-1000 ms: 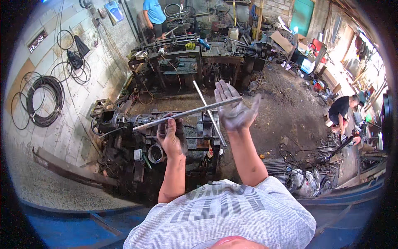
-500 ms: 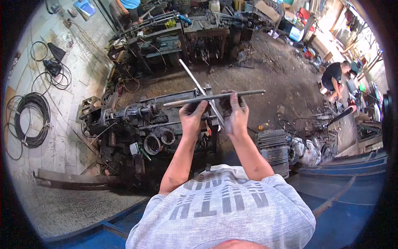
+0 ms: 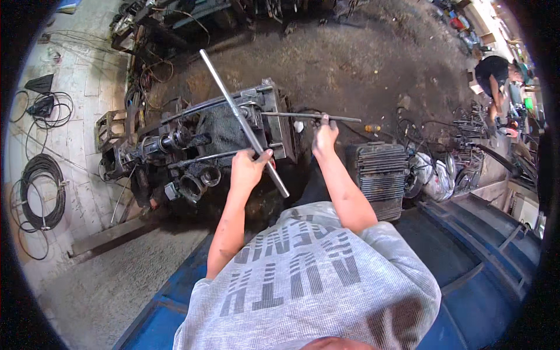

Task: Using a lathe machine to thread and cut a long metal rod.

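My left hand [image 3: 248, 169] is closed around the lower part of a bright metal rod [image 3: 224, 87], its thumb along the side. This rod slants from upper left down toward my body, over the end of a greasy machine [image 3: 271, 125]. In my right hand [image 3: 325, 137] is a thinner, darker metal rod [image 3: 291, 115], pinched between thumb and fingers and lying nearly level. The left end of the dark rod reaches over the machine's end block, near the bright rod. Whether that end touches anything is not clear.
Two dark metal rings [image 3: 191, 186] sit on the machine's near side. A ribbed metal housing [image 3: 382, 175] stands to my right. Coiled black cable [image 3: 44, 192] lies at far left. A blue metal frame [image 3: 461, 315] runs behind me. Another person [image 3: 493, 76] crouches at far right.
The two rods have come apart from their crossing in front of me. My left hand has moved left and down with the bright rod; the right keeps the dark rod. My view has tilted nearer.
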`<state>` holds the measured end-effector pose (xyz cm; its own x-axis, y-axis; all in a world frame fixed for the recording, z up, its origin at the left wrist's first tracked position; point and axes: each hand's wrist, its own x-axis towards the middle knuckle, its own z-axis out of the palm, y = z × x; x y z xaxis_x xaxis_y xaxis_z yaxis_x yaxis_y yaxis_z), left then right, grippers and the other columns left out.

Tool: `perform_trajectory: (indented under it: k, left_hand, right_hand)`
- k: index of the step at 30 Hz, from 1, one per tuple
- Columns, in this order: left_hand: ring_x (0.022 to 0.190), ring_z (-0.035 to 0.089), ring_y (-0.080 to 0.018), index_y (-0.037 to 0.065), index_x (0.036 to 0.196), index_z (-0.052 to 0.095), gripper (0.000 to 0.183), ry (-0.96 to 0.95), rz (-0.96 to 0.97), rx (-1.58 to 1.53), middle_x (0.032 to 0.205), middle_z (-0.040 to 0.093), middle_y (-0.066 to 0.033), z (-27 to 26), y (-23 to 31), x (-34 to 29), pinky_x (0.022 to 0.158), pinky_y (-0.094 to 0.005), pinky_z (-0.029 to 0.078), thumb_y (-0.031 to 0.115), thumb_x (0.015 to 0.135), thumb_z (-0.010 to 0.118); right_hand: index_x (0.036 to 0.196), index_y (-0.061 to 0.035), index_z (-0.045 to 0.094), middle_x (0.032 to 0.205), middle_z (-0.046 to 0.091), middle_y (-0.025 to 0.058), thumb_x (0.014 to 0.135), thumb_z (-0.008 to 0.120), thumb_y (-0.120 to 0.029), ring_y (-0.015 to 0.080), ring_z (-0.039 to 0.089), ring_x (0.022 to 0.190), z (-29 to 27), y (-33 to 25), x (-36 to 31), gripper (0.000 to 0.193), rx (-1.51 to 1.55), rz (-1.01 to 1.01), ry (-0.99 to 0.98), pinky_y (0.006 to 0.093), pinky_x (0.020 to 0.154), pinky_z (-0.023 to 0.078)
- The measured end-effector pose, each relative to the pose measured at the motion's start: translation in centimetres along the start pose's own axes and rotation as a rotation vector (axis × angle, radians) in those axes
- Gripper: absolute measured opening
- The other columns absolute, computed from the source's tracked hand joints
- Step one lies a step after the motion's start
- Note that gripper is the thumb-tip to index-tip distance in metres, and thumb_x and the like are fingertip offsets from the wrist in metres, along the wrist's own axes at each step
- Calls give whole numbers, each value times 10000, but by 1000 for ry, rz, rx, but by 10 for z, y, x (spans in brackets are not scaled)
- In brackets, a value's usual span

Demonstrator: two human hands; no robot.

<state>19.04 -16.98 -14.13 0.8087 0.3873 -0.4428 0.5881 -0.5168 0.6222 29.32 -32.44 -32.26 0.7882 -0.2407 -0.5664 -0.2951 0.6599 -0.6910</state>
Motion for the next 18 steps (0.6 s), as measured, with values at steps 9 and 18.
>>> perform_trajectory:
  k: [9, 18]
  left_hand:
    - [481, 427, -133, -54, 685, 605, 399, -137, -272, 151, 497, 465, -75, 3, 13, 16, 483, -336, 353, 316, 807, 690]
    - [694, 586, -206, -55, 894, 639, 321, -93, -338, 65, 728, 620, -145, 11, 17, 19, 659, -340, 444, 258, 829, 665]
  right_hand:
    - [1155, 33, 493, 1091, 585, 102, 975, 477, -199, 176, 558, 962, -10, 46, 43, 293, -94, 255, -42, 327, 846, 455]
    - [1191, -34, 479, 1115, 572, 67, 967, 494, -203, 165, 565, 938, -8, 54, 57, 281, -221, 301, -155, 340, 821, 467]
